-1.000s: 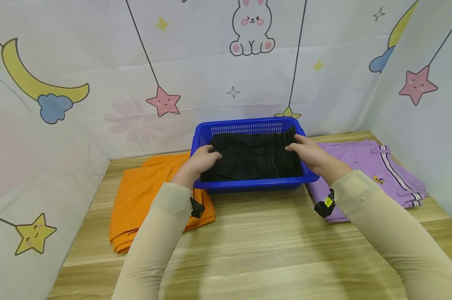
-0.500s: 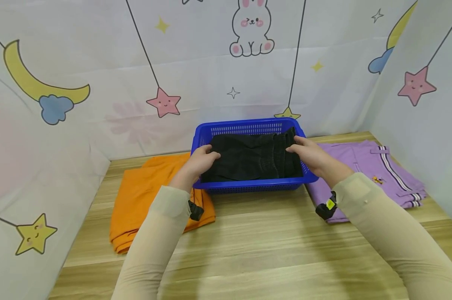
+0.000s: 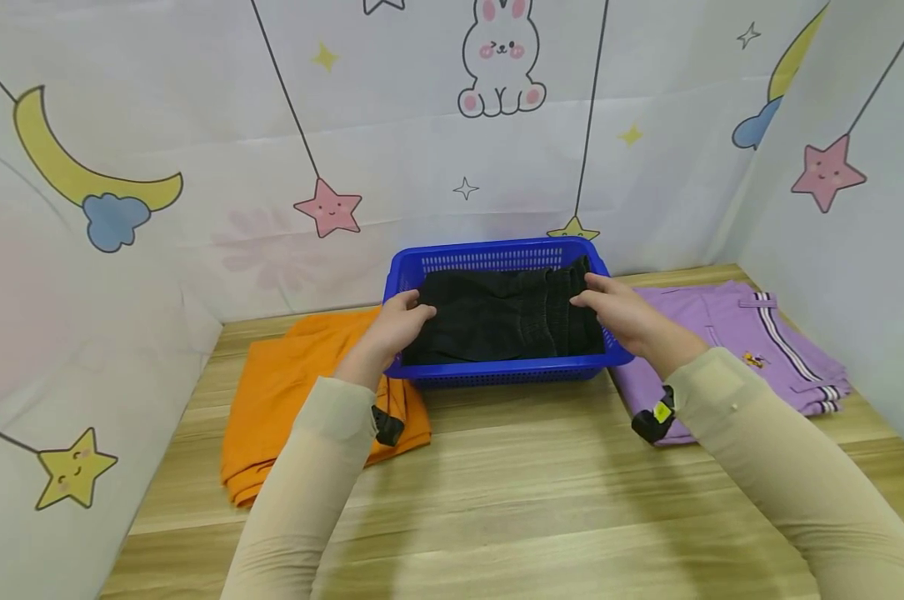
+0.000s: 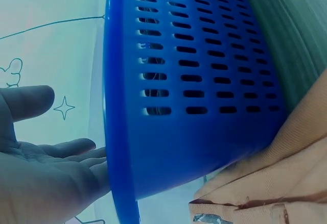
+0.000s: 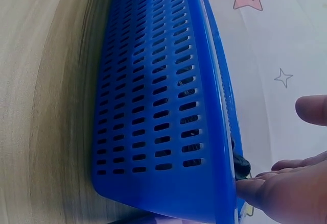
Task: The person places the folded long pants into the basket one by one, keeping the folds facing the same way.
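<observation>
Black garment (image 3: pixel 489 317) lies folded inside the blue basket (image 3: pixel 511 367). We see the left hand (image 3: pixel 393 327) at the basket's left end, the right hand (image 3: pixel 622 313) at its right end; both released, fingers loosely extended, thumbs spread apart. Fingertip contact with the garment: we can't tell. Forearms in pale sleeves (image 3: pixel 305 475) converge forward. Basket sits on a wood-grain table (image 3: pixel 511 492), orange garment (image 3: pixel 290 400) left, purple garment (image 3: pixel 721 333) right. Behind, we note a white backdrop (image 3: pixel 414 150) printed with stars, moons, a rabbit.
</observation>
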Demonstrator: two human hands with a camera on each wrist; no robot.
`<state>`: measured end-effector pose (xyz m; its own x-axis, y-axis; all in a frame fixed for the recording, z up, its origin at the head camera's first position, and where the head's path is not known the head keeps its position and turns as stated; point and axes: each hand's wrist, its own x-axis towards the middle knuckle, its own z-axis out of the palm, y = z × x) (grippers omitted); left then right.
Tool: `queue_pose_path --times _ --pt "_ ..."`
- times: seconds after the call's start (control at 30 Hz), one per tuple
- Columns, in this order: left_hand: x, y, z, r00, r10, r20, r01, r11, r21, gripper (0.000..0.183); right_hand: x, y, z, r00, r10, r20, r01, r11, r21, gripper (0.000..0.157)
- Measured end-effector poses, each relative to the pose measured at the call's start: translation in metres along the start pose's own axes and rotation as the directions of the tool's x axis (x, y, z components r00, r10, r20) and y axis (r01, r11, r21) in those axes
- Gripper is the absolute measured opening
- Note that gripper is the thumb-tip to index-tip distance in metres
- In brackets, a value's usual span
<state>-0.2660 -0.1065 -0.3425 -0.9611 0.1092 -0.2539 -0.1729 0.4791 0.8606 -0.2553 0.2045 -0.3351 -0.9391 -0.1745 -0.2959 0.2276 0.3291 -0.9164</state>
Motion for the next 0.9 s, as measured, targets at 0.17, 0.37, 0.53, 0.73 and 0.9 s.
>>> queue_pose_path --times 0.17,0.37,0.53,0.73,0.9 --pt "-0.002 0.0 -0.001 1.0 0.015 0.002 -0.015 1.0 -0.008 0.063 -0.002 0.001 0.0 1.0 -0.006 0.002 0.006 1.0 0.018 0.074" --pt "-0.004 -0.001 -0.001 1.0 0.016 0.003 -0.016 1.0 -0.017 0.063 -0.003 0.003 0.0 1.0 -0.027 0.003 0.027 0.999 0.04 0.074" --pt "-0.006 -0.001 -0.002 1.0 0.022 -0.002 -0.022 0.999 -0.024 0.063 -0.003 0.004 -0.001 0.999 -0.048 0.002 0.048 0.997 0.062 0.073" --pt "-0.01 0.0 -0.002 1.0 0.029 -0.007 -0.029 0.999 -0.029 0.062 -0.005 0.007 0.0 0.998 -0.063 0.006 0.063 0.995 0.074 0.069" --pt "-0.014 -0.001 -0.001 0.999 0.042 -0.018 -0.043 0.998 -0.037 0.062 -0.009 0.008 0.0 0.998 -0.067 0.009 0.066 0.996 0.063 0.067"
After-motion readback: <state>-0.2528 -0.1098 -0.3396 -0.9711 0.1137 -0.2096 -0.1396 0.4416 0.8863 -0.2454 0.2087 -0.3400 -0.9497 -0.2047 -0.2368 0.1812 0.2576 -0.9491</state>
